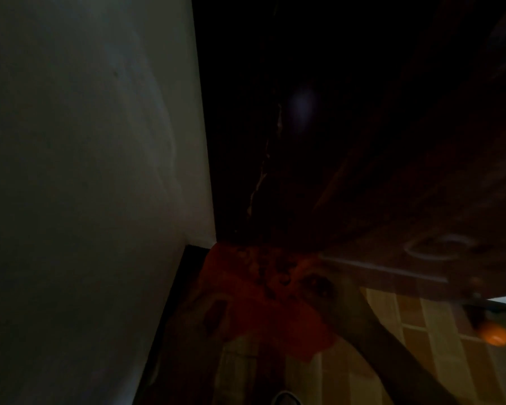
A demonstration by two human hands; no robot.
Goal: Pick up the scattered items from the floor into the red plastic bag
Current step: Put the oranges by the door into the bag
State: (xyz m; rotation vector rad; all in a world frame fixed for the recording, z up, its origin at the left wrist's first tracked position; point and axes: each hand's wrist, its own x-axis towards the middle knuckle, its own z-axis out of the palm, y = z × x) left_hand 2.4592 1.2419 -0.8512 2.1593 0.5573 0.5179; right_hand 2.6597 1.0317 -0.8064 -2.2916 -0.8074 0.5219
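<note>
Red plastic bag (263,314) thin, crinkled; door (421,200) dark wood, slight sheen; floor (438,355) glossy tile.

Right hand (313,287) and left hand (214,314) dim, blurry; right forearm (392,355) bare, slender, in shadow.

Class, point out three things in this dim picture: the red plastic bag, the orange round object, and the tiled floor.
red plastic bag (263,311), head view, on its crumpled middle.
orange round object (495,337), head view, on its lit centre.
tiled floor (438,325), head view, on a bare yellowish tile.
</note>
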